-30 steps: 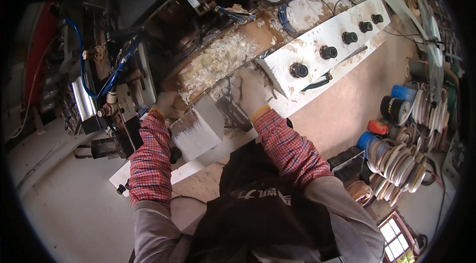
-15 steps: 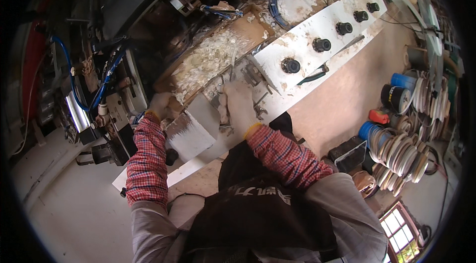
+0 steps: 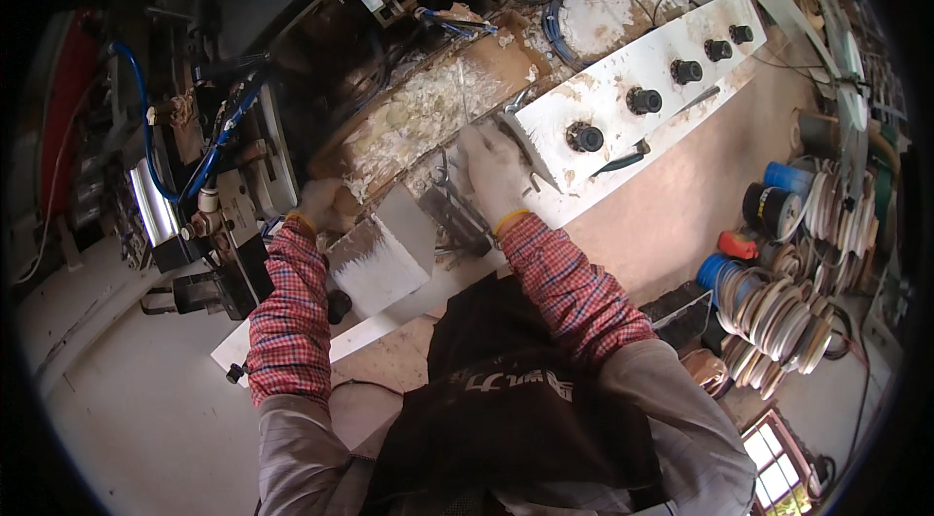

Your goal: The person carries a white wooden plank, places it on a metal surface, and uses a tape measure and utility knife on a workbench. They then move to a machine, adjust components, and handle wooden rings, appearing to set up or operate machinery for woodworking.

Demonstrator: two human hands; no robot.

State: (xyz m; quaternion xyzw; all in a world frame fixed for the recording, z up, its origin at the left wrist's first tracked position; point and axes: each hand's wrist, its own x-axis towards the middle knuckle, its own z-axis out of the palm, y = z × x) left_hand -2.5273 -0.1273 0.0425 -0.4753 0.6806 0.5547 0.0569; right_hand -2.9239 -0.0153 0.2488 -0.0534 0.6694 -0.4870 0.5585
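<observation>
My left hand, in a pale glove with a yellow cuff, is at the near left end of a long brown tray. Its fingers are curled at the tray's edge and partly hidden. Pale, flaky glue-like lumps fill much of the tray. My right hand, gloved the same way, reaches over loose metal tools beside the white panel. Its fingers stretch forward and I see nothing held; the fingertips are hard to make out. A spanner and dark metal pieces lie just left of it.
A white panel with several black knobs slants away to the right. A white box-shaped cover stands between my forearms. Blue hoses and machine parts are at left. Several rolls of edging strip are stacked at right.
My right hand has moved forward and slightly right, toward the knobbed panel, uncovering dark metal pieces. My left hand stays at the tray's end. The whole view has shifted slightly.
</observation>
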